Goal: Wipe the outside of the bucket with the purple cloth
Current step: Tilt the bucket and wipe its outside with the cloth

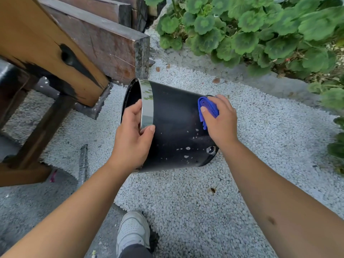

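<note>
Rigid, glossy, probably light bucket [173, 125] tilted on gravel [260, 146]; left hand [133, 135] clamped over chrome rim [147, 105], right hand [220, 119] pressing folded purple cloth [207, 107] near base.

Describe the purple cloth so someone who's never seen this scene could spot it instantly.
Find the black bucket tipped on its side over the white gravel, its shiny rim held by the left hand. Near the bucket's base end, the right hand presses a folded purple cloth against the black wall. It is the only vivid blue-purple thing there, peeking out between thumb and fingers.
</note>
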`<state>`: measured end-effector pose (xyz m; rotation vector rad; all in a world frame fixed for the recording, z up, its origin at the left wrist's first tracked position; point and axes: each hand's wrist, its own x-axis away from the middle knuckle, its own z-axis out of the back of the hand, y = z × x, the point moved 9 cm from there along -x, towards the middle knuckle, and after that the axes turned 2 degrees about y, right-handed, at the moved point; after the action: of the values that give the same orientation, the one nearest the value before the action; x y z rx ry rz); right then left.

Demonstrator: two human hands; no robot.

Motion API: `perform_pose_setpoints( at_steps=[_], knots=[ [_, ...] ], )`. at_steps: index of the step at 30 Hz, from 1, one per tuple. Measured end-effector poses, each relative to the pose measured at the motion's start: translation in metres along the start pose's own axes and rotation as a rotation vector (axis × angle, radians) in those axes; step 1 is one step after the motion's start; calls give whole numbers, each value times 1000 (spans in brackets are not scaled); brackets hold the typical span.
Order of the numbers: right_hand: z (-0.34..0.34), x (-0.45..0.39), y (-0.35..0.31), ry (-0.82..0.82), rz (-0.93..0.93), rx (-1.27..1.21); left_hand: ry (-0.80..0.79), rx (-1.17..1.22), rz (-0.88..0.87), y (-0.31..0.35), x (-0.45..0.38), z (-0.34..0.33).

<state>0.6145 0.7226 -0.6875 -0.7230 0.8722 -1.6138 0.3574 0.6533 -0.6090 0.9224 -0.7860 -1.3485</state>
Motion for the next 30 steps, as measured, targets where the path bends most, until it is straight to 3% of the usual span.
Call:
perform_pose_setpoints(
  at_steps=[4,9,11,15,19,23,25,28,30],
  knots=[
    [2,-4,-3,-17,-20,-48,-57,63,-13,18,-10,-4],
    [-25,0,16,-236,-53,246,-93,-147,79,0,6,-19],
    [-26,-3,14,-237,-41,308,-120,-175,73,1,4,-20],
    [-16,2,6,-143,-7,202,-137,-284,1,9,3,-20],
    [-10,-2,-8,-158,16,279,-138,-237,5,8,5,-18],
    [-13,8,-50,-203,-57,-45,-97,-205,4,3,4,-11],
    [-19,26,-92,-199,74,-80,-80,-180,-27,5,3,-11],
    [-41,67,-146,-169,430,86,-84,-91,-59,12,4,-15],
    [-49,84,-146,-133,491,103,-89,-72,-70,12,5,-17]
  ],
)
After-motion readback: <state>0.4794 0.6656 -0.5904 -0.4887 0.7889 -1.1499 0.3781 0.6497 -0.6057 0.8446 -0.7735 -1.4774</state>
